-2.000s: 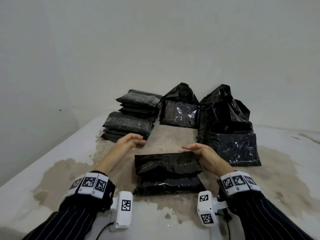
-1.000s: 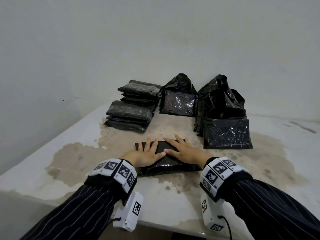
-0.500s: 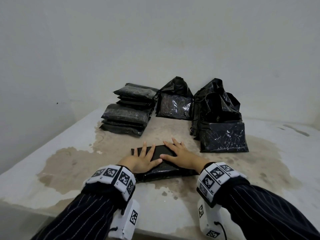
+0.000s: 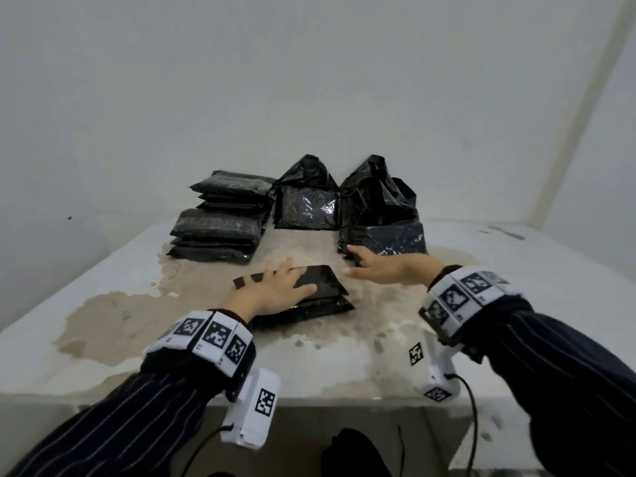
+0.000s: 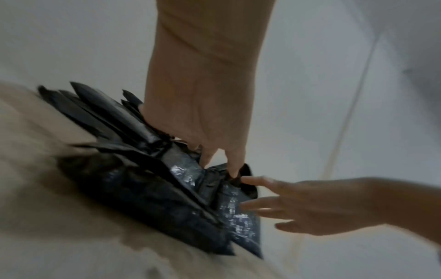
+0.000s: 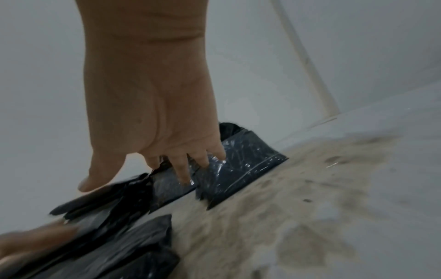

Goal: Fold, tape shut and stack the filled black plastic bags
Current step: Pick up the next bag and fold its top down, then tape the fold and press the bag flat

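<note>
From the head view, my left hand (image 4: pixel 275 292) lies flat, fingers spread, pressing on the folded bag (image 4: pixel 311 297) at the middle of the worktop (image 4: pixel 103 339). My right hand (image 4: pixel 378 268) is off that bag, fingers straight and loose, holding nothing, its fingertips at the lower front edge of the unfolded bags (image 4: pixel 382 215) on the right; I cannot tell if they touch. Stacked bags (image 4: pixel 220 223) sit at the far left in two piles, and one more open bag (image 4: pixel 308 204) stands between them and the right heap. Brown stains spread over the worktop around the folded bag.

Left wrist view, blurred: my left hand (image 5: pixel 205 105) reaches down onto black plastic, fingers extended, while my right hand (image 5: pixel 317 205) comes in from the right with its fingers apart and nothing in it.

Right wrist view: my right hand (image 6: pixel 152 105) is released, thumb wide, fingertips over the shiny unfolded bags (image 6: pixel 238 166). The folded bag (image 6: pixel 124 245) lies at lower left under my blurred left hand (image 6: pixel 28 243).
</note>
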